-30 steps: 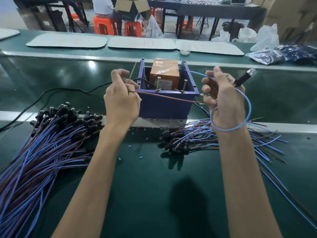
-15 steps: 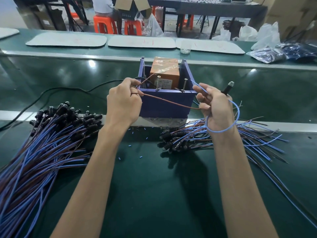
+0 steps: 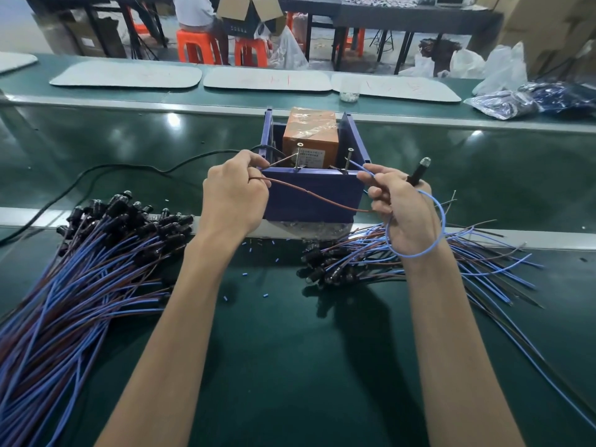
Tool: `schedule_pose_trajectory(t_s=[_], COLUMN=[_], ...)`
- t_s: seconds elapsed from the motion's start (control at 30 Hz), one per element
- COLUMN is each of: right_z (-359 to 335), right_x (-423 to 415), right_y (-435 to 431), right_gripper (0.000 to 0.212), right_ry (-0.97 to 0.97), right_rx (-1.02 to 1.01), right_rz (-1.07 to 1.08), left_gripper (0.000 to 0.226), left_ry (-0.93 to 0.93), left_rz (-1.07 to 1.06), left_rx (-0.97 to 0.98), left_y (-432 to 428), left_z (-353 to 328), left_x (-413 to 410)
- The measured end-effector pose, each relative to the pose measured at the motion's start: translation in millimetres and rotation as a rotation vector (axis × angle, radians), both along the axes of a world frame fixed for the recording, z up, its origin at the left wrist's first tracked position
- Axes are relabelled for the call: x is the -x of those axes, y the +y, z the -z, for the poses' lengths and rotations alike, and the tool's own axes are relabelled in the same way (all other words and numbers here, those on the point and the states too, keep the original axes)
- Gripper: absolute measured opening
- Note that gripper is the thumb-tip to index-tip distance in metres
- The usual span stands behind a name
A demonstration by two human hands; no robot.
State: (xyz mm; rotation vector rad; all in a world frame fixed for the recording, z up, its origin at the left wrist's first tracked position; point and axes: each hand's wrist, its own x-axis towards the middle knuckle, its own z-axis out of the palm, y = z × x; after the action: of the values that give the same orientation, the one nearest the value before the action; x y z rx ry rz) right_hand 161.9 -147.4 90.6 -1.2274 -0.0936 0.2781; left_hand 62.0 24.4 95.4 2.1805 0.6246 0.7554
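Observation:
A blue open-topped box with an orange block and two upright metal pins inside stands on the green belt. My left hand pinches the end of a brown wire at the box's front left corner, its tip pointing toward the left pin. My right hand pinches the blue wire end toward the right pin and also holds the black LED holder. The blue wire loops around my right wrist; the brown wire spans between both hands.
A large bundle of blue and brown wired LEDs lies at left, a smaller pile at right under my right wrist. A black cable runs left from the box. White mats, a small cup and plastic bags sit beyond.
Both hands have come lower and closer to the box's front rim. The wire ends now point at the two pins, and the brown wire sags between my hands.

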Motion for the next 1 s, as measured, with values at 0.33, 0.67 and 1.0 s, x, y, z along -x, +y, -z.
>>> schedule_pose_trajectory(t_s=[0.33,0.67,1.0], right_z=[-0.5,-0.9,-2.3], right_x=[0.5,-0.3,-8.9], right_y=[1.4,1.9,2.7], right_gripper=[0.025,0.025,0.026], right_ry=[-0.003,0.020,0.084], right_rx=[-0.005,-0.021,0.056], right_rz=[-0.021,-0.017,-0.027], left_gripper=[0.041,0.037,0.036], left_ry=[-0.012,-0.010,-0.015], left_rz=[0.002,-0.025,-0.011], left_rx=[0.048,0.042,0.050], left_y=[-2.9,-0.3,-1.3], left_z=[-5.3,-2.7,-2.8], left_x=[3.7,1.9,1.7])
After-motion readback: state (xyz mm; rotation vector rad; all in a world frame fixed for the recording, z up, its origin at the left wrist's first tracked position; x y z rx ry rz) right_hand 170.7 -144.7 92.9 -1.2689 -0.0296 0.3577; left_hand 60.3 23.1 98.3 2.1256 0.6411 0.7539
